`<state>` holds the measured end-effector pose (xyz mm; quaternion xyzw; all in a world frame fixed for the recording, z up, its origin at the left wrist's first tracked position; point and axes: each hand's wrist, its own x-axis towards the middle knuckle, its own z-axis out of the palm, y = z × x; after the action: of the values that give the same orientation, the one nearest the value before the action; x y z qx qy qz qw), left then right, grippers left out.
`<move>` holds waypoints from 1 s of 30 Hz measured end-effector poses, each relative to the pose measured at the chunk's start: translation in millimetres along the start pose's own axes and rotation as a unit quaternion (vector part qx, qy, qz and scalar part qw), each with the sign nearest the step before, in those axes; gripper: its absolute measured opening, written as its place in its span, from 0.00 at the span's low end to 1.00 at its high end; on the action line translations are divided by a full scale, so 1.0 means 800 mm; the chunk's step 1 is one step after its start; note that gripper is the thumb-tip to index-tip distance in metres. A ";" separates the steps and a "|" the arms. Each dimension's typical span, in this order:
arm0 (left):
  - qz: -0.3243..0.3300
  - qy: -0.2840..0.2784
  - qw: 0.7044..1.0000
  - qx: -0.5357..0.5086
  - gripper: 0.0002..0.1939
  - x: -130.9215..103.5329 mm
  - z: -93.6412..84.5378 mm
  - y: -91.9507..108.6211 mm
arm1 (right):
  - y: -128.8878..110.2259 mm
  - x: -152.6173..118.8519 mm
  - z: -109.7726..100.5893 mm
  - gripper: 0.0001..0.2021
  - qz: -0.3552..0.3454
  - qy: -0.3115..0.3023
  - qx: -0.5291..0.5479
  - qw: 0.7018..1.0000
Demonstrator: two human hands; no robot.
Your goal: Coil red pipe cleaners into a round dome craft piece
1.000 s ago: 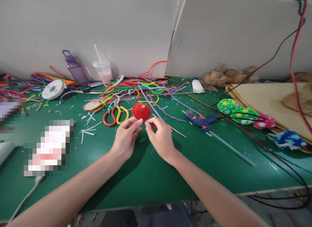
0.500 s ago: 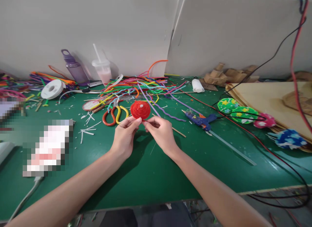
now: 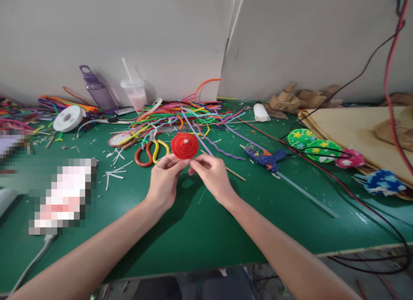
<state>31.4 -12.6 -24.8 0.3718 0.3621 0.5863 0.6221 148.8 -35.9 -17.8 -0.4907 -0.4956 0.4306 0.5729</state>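
A round red coil of fuzzy pipe cleaner (image 3: 184, 146) with a small white spot at its middle is held up above the green table (image 3: 193, 235). My left hand (image 3: 166, 177) pinches its lower edge between thumb and fingers. Just to the right, my right hand (image 3: 211, 175) is closed at the bottom of the coil, its thumb and fingertips pressed together close to my left thumb. Behind my left hand lie scissors (image 3: 155, 151) with one orange and one yellow handle loop.
Colourful pipe cleaners (image 3: 180, 115) are heaped at the back. A blue glue gun (image 3: 266, 157) lies right, beside fuzzy green ornaments (image 3: 322, 151) and cardboard sheets (image 3: 358, 123). Left are a white spool (image 3: 67, 118), purple bottle (image 3: 98, 91), drink cup (image 3: 135, 93) and a blurred-out device (image 3: 63, 197).
The red coil has shifted very slightly left and tilted a little. My right fingertips have moved slightly left, nearer my left thumb.
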 end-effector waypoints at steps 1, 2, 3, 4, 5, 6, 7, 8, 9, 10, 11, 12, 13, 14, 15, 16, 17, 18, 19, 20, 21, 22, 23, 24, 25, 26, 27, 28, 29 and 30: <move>-0.003 -0.003 1.000 -0.001 0.09 0.000 0.000 0.000 | 0.000 0.001 0.000 0.05 0.007 -0.007 0.014 1.000; -0.008 -0.006 1.000 -0.004 0.09 0.000 0.000 0.001 | 0.000 0.002 -0.001 0.04 0.018 -0.014 0.030 0.999; -0.015 -0.009 1.000 -0.007 0.09 0.000 -0.001 0.001 | 0.000 0.003 -0.002 0.04 0.031 -0.020 0.048 0.998; -0.023 -0.010 1.000 -0.009 0.09 0.001 -0.001 0.002 | 0.000 0.004 -0.002 0.04 0.044 -0.024 0.066 0.997; -0.030 -0.013 0.999 -0.011 0.09 0.001 -0.002 0.002 | 0.000 0.004 -0.003 0.04 0.051 -0.027 0.081 0.995; -0.035 -0.015 0.999 -0.013 0.09 0.001 -0.002 0.001 | 0.001 0.005 -0.004 0.04 0.051 -0.030 0.090 0.994; -0.037 -0.018 0.999 -0.013 0.09 0.001 -0.003 0.001 | 0.001 0.006 -0.004 0.03 0.044 -0.033 0.093 0.994; -0.037 -0.019 0.999 -0.014 0.09 0.001 -0.003 0.001 | 0.002 0.006 -0.005 0.03 0.033 -0.036 0.090 0.995; -0.037 -0.019 0.999 -0.014 0.09 0.002 -0.004 0.000 | 0.003 0.006 -0.006 0.04 0.021 -0.039 0.083 0.996; -0.038 -0.019 0.999 -0.015 0.09 0.002 -0.004 0.000 | 0.003 0.006 -0.007 0.04 0.011 -0.040 0.074 0.996; -0.040 -0.018 0.999 -0.016 0.09 0.002 -0.004 0.000 | 0.004 0.006 -0.007 0.05 0.005 -0.041 0.064 0.997; -0.042 -0.017 0.999 -0.017 0.09 0.002 -0.004 0.000 | 0.005 0.006 -0.008 0.05 -0.001 -0.041 0.054 0.998; -0.043 -0.017 0.999 -0.017 0.10 0.002 -0.004 0.000 | 0.005 0.006 -0.008 0.06 -0.007 -0.040 0.045 0.998; -0.044 -0.017 0.999 -0.017 0.10 0.002 -0.004 0.000 | 0.005 0.006 -0.009 0.06 -0.015 -0.039 0.038 0.998; -0.045 -0.017 0.999 -0.017 0.10 0.001 -0.004 0.000 | 0.005 0.006 -0.009 0.06 -0.024 -0.038 0.032 0.998; -0.046 -0.016 0.999 -0.016 0.10 0.001 -0.003 0.000 | 0.005 0.006 -0.009 0.05 -0.034 -0.037 0.030 0.998; -0.049 -0.015 0.999 -0.015 0.09 0.001 -0.003 0.000 | 0.005 0.006 -0.010 0.05 -0.042 -0.037 0.030 0.998; -0.052 -0.015 0.998 -0.015 0.09 0.000 -0.003 0.001 | 0.004 0.006 -0.010 0.05 -0.048 -0.038 0.031 0.998; -0.055 -0.015 0.998 -0.016 0.10 0.000 -0.003 0.001 | 0.004 0.005 -0.010 0.05 -0.052 -0.039 0.032 0.997; -0.057 -0.016 0.998 -0.016 0.10 0.000 -0.002 0.002 | 0.003 0.005 -0.010 0.04 -0.054 -0.039 0.031 0.997; -0.058 -0.018 0.998 -0.017 0.10 -0.001 -0.002 0.003 | 0.003 0.005 -0.010 0.04 -0.057 -0.040 0.028 0.997; -0.058 -0.020 0.998 -0.018 0.09 -0.001 -0.002 0.003 | 0.003 0.005 -0.011 0.04 -0.060 -0.038 0.023 0.997; -0.058 -0.022 0.998 -0.019 0.09 -0.001 -0.001 0.004 | 0.003 0.004 -0.011 0.04 -0.063 -0.036 0.018 0.997; -0.057 -0.023 0.998 -0.020 0.09 -0.001 -0.001 0.004 | 0.003 0.004 -0.011 0.04 -0.068 -0.032 0.013 0.997; -0.056 -0.023 0.998 -0.020 0.09 -0.001 -0.001 0.004 | 0.004 0.004 -0.011 0.04 -0.074 -0.027 0.005 0.997; -0.056 -0.023 0.998 -0.020 0.10 -0.001 -0.001 0.004 | 0.004 0.003 -0.012 0.04 -0.083 -0.022 -0.007 0.996; -0.057 -0.024 0.998 -0.019 0.10 -0.002 -0.001 0.004 | 0.005 0.003 -0.012 0.04 -0.092 -0.016 -0.023 0.995; -0.059 -0.026 0.998 -0.017 0.10 -0.002 -0.001 0.003 | 0.005 0.003 -0.013 0.04 -0.104 -0.010 -0.043 0.994; -0.063 -0.029 0.998 -0.016 0.10 -0.002 -0.001 0.002 | 0.006 0.002 -0.013 0.04 -0.117 -0.006 -0.067 0.991; -0.066 -0.031 0.997 -0.015 0.10 -0.002 -0.001 0.002 | 0.007 0.002 -0.014 0.04 -0.133 -0.001 -0.095 0.987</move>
<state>29.7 -14.1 -24.1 0.3558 0.3575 0.5375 0.6758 159.9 -35.2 -23.1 -0.4719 -0.5957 0.3021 0.5755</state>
